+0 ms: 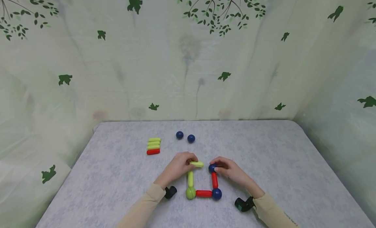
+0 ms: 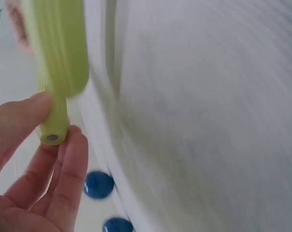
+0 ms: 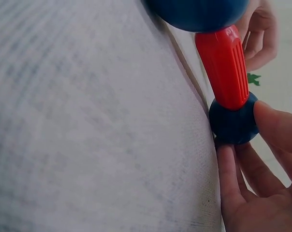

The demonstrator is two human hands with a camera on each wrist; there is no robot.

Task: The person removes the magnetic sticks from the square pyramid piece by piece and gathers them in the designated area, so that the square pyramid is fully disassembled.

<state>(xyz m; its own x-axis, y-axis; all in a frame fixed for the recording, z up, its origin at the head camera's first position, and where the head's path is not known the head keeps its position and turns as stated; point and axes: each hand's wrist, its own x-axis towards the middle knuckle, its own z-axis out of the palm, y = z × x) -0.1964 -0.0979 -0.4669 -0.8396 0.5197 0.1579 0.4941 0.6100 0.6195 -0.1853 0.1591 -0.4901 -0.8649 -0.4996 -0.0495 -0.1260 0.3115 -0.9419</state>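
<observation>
My left hand [image 1: 180,162] pinches a yellow-green magnetic rod [image 1: 197,164] between thumb and fingers; in the left wrist view a grey metal dot shows on the held rod's end [image 2: 52,137]. Just below it stands another yellow-green rod [image 1: 191,178], joined to a green ball [image 1: 190,192]. From that ball a red rod [image 1: 203,193] runs right to a blue ball [image 1: 216,194], and a second red rod [image 1: 214,180] leads up to another blue ball [image 3: 233,118]. Thumb and fingers of my right hand [image 1: 230,171] grip this upper ball. A gap separates it from the held rod.
Two loose blue balls [image 1: 185,137] lie farther back on the grey table [image 1: 264,149]. Left of them, several yellow-green rods [image 1: 154,143] and one red rod [image 1: 153,152] lie in a stack-like row. A leaf-printed curtain [image 1: 164,58] hangs behind the table.
</observation>
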